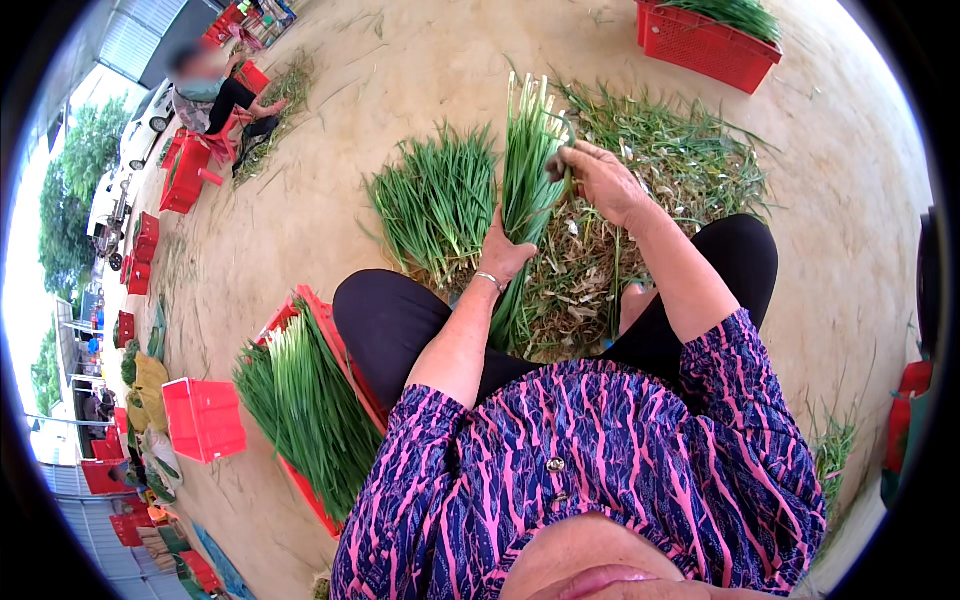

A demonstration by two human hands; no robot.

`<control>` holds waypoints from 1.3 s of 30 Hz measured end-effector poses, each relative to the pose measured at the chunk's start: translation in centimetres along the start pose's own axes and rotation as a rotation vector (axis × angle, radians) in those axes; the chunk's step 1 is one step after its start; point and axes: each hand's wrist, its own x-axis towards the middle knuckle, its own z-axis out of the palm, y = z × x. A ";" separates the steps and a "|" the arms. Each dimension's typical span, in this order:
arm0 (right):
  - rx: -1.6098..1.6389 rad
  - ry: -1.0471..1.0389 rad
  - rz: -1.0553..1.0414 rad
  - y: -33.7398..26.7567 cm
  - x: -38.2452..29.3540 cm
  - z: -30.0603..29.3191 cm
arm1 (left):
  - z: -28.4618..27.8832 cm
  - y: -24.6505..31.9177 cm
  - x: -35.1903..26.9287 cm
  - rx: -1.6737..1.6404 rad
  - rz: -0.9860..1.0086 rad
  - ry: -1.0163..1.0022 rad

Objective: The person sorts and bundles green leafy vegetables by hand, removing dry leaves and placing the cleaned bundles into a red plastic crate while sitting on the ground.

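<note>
My left hand (506,251), with a bracelet at the wrist, is wrapped around a bunch of long green chives (527,150). The white stem ends point away from me, and the leaves trail down towards my lap. Beside the upper part of that bunch, my right hand (600,176) pinches a curled green strand (567,129) between soiled thumb and fingers. A loose pile of chives (439,199) lies on the ground left of the bunch. Under and right of my hands spreads a heap of trimmed leaves and dry husks (592,277).
A red plastic crate (330,315) of chives stands by my left knee. Another red crate (705,56) with greens sits at the far right. An upright red crate (204,420) is further left. A person (206,90) sits on a stool at upper left, near more crates.
</note>
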 end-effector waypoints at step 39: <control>0.546 -0.065 -0.014 3.1 -1.0 0.5 | -0.3 5.9 1.0 -0.550 0.445 -0.253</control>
